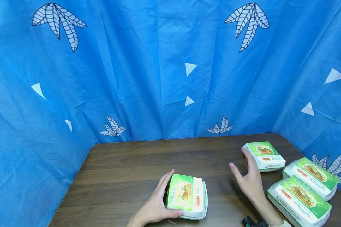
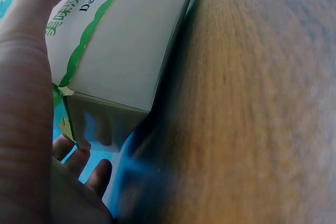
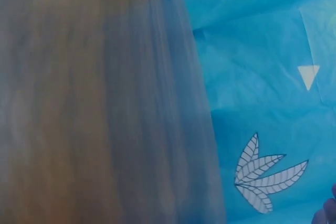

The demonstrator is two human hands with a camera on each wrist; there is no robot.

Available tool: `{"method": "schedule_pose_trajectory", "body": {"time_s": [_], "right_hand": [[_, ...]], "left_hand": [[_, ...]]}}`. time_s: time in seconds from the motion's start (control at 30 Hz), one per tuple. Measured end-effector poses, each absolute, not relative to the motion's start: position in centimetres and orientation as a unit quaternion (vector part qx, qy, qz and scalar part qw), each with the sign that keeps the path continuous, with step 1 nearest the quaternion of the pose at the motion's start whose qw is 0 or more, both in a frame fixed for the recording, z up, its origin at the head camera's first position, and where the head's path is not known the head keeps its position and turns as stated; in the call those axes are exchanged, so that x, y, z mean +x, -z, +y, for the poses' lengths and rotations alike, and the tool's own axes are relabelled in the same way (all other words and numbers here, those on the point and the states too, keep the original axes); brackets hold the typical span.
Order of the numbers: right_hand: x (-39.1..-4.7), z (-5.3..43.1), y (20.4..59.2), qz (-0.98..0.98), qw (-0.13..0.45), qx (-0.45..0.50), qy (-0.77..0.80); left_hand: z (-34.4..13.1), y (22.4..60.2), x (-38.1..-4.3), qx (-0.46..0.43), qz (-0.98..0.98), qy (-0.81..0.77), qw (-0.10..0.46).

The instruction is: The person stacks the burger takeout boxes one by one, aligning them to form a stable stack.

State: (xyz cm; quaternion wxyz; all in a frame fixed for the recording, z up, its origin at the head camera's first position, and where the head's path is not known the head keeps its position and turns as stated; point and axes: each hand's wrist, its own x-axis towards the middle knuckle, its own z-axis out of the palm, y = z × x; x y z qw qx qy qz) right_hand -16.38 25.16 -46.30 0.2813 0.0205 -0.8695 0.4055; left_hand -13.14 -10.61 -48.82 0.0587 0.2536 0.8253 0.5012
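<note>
I am in a curtained-off workspace, whether in a home or a lab I cannot tell, with leaf-printed blue cloth [image 1: 139,69] across the upper frame and down both sides, round a dark wood-grain table [image 1: 119,176] in the lower frame.

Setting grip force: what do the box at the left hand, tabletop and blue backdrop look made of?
Box: likely thin printed card, smooth, with crisp folded edges. Tabletop: wood or wood-look laminate, low sheen; grain shows, core doesn't. Backdrop: probably thin fabric or plastic sheet, faint sheen; it creases and hangs in folds.
</note>
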Motion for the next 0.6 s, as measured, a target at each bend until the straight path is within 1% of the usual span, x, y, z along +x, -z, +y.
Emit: {"method": "schedule_pose_trajectory", "body": {"time_s": [0.3,0.5,0.6], "right_hand": [[-15.9,25.5,44.0,-0.883,0.267,0.047,-0.384],[-15.5,26.0,42.9,-0.885,0.281,0.071,-0.366],[-15.2,26.4,42.2,-0.885,0.279,0.080,-0.364]], "left_hand": [[-10.5,48.9,-13.1,0.249,0.829,-0.497,0.061],[-10.6,48.9,-13.1,0.248,0.830,-0.496,0.061],[-10.6,48.9,-13.2,0.249,0.828,-0.498,0.062]]}}
